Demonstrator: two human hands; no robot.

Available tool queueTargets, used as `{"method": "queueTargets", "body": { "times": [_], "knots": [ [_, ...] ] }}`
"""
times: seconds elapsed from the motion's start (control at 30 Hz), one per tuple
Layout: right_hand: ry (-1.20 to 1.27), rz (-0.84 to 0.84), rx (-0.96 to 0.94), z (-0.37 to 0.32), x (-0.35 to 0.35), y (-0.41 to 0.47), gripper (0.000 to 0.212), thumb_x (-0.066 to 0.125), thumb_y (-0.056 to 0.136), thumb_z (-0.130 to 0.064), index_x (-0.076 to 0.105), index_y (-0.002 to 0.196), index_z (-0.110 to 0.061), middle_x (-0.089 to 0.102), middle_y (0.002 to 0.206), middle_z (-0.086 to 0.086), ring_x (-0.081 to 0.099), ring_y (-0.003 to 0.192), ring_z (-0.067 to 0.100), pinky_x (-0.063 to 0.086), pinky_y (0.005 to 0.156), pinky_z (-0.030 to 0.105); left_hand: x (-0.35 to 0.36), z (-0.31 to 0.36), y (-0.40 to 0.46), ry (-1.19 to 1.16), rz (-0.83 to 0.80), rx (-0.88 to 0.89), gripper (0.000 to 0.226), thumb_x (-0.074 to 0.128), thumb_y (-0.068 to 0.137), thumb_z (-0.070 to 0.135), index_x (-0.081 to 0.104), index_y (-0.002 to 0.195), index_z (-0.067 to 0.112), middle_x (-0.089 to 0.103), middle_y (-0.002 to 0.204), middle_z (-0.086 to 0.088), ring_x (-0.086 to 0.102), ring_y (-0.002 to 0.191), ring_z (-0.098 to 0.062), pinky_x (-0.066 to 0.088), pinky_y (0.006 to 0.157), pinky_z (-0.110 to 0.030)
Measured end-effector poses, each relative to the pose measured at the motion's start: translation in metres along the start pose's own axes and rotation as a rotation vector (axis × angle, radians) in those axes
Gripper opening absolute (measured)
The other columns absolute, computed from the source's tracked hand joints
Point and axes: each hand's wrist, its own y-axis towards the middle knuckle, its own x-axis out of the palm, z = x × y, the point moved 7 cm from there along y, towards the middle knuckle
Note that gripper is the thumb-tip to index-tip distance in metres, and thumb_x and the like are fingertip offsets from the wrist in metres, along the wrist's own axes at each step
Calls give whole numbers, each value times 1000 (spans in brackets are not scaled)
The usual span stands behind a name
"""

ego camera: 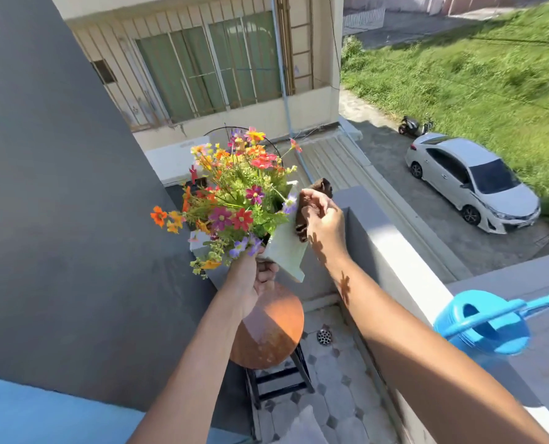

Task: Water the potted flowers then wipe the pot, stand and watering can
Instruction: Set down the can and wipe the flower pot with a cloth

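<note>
Tilting the pot [284, 251] above the stand [268, 328], our left hand [255, 282] clamped on its base and our right hand [322, 222] pinching the cloth [305, 208] against its side, we risk it slipping if we rub hard.

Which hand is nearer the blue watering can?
Right. The right hand presses a cloth to the pot; the left hand grips its far side from the watering can.

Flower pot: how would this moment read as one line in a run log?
step: wiping pot | left hand: holds pot tilted above stand | right hand: presses cloth on pot | watering can: on ledge
</note>
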Motion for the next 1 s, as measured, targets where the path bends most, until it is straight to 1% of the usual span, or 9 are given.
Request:
{"method": "queueTargets", "body": {
  "times": [0.13,0.27,0.33,0.43,0.57,0.67,0.73,0.87,1.0],
  "knots": [
    [-44,-11,86,32,0,-9,39,56,84,9,69,112,-14,67,114,8,63,93,7,48,86,20,-2,2,1,-24,16,1,9,37,99,16,46,95,14,52,55,-5,31,36,-8,23,34,-17],
    [63,-170,354,83,2,-50,34,57,87,3,65,118,-11,64,89,-1,64,55,0,52,53,18,-6,5,2,-1,62,18,23,35,101,17,42,79,18,49,60,-7,30,36,-8,22,33,-16],
    [102,-215,340,78,6,-51,37,55,90,-3,63,124,-16,66,92,-7,66,63,-4,53,58,13,-9,7,4,57,81,26,24,33,101,18,42,79,17,49,58,-7,29,34,-7,22,31,-16],
    [284,-39,184,22,0,-25,29,51,91,-5,70,109,-18,72,97,-4,67,81,3,54,69,20,-16,11,5,161,81,57,26,31,96,14,44,73,15,48,52,-6,26,30,-6,18,30,-16],
    [265,-93,112,-20,-18,4,31,48,86,2,72,101,-10,71,96,6,62,70,1,46,61,13,-27,22,1,309,79,122,34,27,95,15,40,64,15,43,48,-6,22,28,-5,12,34,-11],
    [118,-295,187,-19,-21,18,14,55,79,-23,66,84,-16,59,77,7,50,63,12,36,56,25,-36,30,5,467,82,155,31,29,92,15,40,63,15,40,44,-2,22,31,-7,11,40,-11],
    [66,-386,302,-9,-20,16,25,56,85,-31,64,91,-8,51,63,10,50,48,20,37,46,25,-40,35,9,561,69,178,27,29,90,11,49,72,12,42,48,-1,25,35,-8,10,45,-15],
    [84,-600,402,-8,-19,1,16,66,87,-9,67,101,-3,62,59,11,62,38,22,50,37,27,-41,41,10,636,74,217,31,30,93,5,55,77,11,44,58,-7,28,39,-11,8,50,-22],
    [-35,-426,536,15,-29,3,20,58,89,-5,57,73,-17,58,47,-4,57,39,12,47,39,22,-42,42,16,638,82,236,27,33,90,12,58,79,12,42,57,-6,24,41,-12,8,51,-23]
  ]
}}
